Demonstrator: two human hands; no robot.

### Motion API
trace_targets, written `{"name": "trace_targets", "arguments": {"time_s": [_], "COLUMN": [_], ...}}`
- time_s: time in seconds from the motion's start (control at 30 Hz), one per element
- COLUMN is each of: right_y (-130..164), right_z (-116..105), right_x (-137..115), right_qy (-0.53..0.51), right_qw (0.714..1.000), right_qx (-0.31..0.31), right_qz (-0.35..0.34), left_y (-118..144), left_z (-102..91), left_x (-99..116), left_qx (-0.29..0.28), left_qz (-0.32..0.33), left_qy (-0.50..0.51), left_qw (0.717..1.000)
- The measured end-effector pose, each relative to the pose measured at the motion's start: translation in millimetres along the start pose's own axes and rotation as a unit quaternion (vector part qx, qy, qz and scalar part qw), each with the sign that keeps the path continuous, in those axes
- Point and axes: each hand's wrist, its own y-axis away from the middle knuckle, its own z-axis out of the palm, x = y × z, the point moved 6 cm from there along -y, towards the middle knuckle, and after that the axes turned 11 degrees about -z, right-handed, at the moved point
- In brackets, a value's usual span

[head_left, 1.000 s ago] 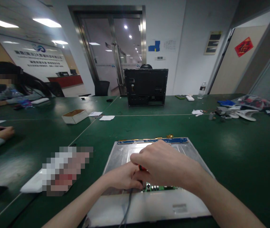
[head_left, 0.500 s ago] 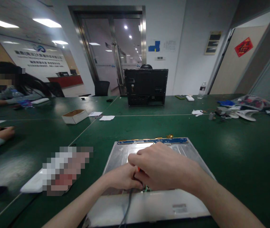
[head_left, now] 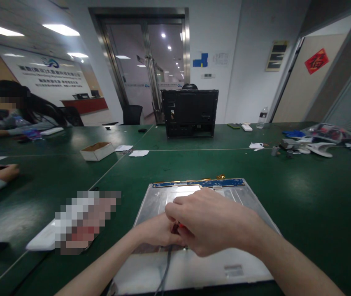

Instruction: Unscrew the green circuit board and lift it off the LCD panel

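Right hand (head_left: 208, 218) curled round one red item (head_left: 180, 225); left hand (head_left: 159, 231) bent, hold unclear; one panel (head_left: 206, 269) beneath.

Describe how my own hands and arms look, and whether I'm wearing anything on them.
Your left hand and right hand are bare, without gloves. No sleeve covers the visible lengths of your left forearm and right forearm, and no watch or bracelet shows. Some fingers are hidden, so I can't rule out rings.
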Motion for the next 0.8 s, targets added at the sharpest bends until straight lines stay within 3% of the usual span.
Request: {"name": "trace_targets", "arguments": {"time_s": [0.13,0.6,0.8], "right_y": [-1.7,0.3,-2.1], "right_z": [-0.1,-0.3,0.6], "right_x": [5.2,-1.0,6.1], "right_qy": [0.025,0.004,0.044], "right_qw": [0.999,1.0,0.998], "right_qx": [0.015,0.0,0.016], "right_qz": [0.024,-0.001,0.032], "left_y": [-1.3,-0.9,-2.1], "left_z": [2.4,1.8,1.9], "left_x": [-3.5,-1.3,-0.2], "left_qx": [-0.031,-0.008,-0.034], "left_qz": [-0.016,0.017,0.002], "left_qy": [-0.029,-0.004,-0.026], "left_qw": [0.999,1.0,0.999]}}
